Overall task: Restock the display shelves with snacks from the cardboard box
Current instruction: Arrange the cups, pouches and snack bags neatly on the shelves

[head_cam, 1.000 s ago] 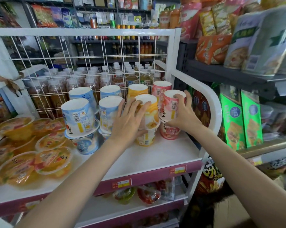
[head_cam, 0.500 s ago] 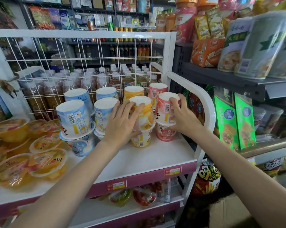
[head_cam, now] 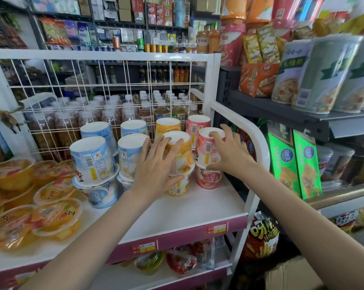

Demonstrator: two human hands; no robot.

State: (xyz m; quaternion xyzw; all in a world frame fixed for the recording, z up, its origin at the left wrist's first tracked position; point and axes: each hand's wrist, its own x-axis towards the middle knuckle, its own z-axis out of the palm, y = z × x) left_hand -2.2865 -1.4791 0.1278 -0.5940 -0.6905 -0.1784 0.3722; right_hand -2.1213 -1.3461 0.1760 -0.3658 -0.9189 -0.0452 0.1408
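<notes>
Yellow cup stack (head_cam: pixel 180 164) under the spread, relaxed left hand (head_cam: pixel 156 166); right hand (head_cam: pixel 229 155) grasps the pink stack (head_cam: pixel 208 158) near the shelf's (head_cam: pixel 187 210) right edge.

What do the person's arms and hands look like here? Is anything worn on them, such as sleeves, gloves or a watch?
Both forearms are bare as far as the picture shows; no sleeve edge is in view. The left hand and the right hand wear no gloves. No watch, bracelet or ring can be seen on either. The fingernails look short and unpainted.

Crowded shop aisle, dark shelving (head_cam: pixel 281 110) right, stocked wall shelves (head_cam: pixel 118 24) behind.
</notes>
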